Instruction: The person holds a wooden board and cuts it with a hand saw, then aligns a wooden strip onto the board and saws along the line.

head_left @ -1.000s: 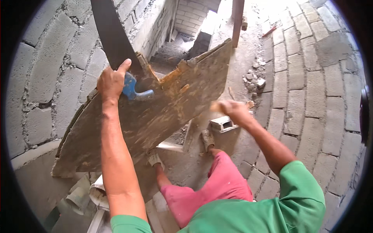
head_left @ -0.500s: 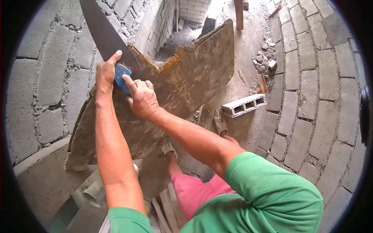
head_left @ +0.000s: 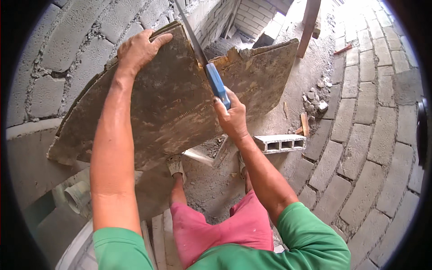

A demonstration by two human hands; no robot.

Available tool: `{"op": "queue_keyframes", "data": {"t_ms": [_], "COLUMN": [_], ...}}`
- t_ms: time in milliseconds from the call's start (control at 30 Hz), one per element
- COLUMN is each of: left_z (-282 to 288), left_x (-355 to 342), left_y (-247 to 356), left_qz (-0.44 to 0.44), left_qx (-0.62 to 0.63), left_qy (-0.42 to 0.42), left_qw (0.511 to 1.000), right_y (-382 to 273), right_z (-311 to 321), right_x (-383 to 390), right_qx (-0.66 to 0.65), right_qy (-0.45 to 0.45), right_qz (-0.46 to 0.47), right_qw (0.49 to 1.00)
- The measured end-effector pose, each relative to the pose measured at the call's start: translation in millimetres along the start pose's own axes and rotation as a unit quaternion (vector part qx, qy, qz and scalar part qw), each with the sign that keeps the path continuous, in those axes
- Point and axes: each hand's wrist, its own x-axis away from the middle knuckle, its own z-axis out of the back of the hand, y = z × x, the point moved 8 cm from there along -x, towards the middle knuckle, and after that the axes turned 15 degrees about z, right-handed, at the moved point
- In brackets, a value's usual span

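Observation:
A stained, brown plywood sheet leans aslant in front of me, with a stepped notch of torn, paler wood in its top edge. My left hand is closed over that top edge, left of the notch, with the thumb pointing right. In my right hand is the blue handle of a handsaw. Its grey blade points up and away, seen nearly edge-on, at the left side of the notch. How deep the teeth sit in the wood I cannot tell.
Concrete block walls rise on both sides. A hollow block lies on the floor right of my feet, with rubble and wood scraps beyond. A wooden post stands at the back. Pipe and planks lie at lower left.
My left hand has left the saw and now grips the sheet's top edge. The saw, in my right hand alone, has moved right to the notch and turned edge-on. The view has shifted.

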Motion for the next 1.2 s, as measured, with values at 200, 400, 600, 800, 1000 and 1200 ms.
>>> {"op": "queue_keyframes", "data": {"t_ms": [200, 400, 600, 800, 1000, 1200], "left_z": [-5, -1, -19, -24, -3, -19], "left_x": [5, 4, 5, -12, 8, -3], "left_y": [11, -1, 20, -8, -5, 12], "left_qz": [-0.006, 0.016, 0.007, 0.013, -0.011, -0.020], "left_qx": [0.000, -0.019, 0.027, -0.014, -0.004, 0.008], "left_qy": [0.083, 0.063, 0.036, 0.074, 0.125, 0.109], "left_qw": [0.996, 0.998, 0.999, 0.997, 0.992, 0.994], "right_y": [49, 69, 57, 75, 66, 52], "right_z": [38, 98, 24, 1, 63, -10], "right_x": [81, 241, 6, 35, 125, -19], "right_qx": [0.061, 0.021, 0.048, 0.031, 0.057, 0.066], "right_qy": [-0.043, -0.078, -0.011, -0.020, -0.072, -0.046], "right_qz": [0.035, -0.099, 0.139, 0.083, 0.047, -0.014], "right_qw": [0.997, 0.992, 0.989, 0.996, 0.995, 0.997]}}
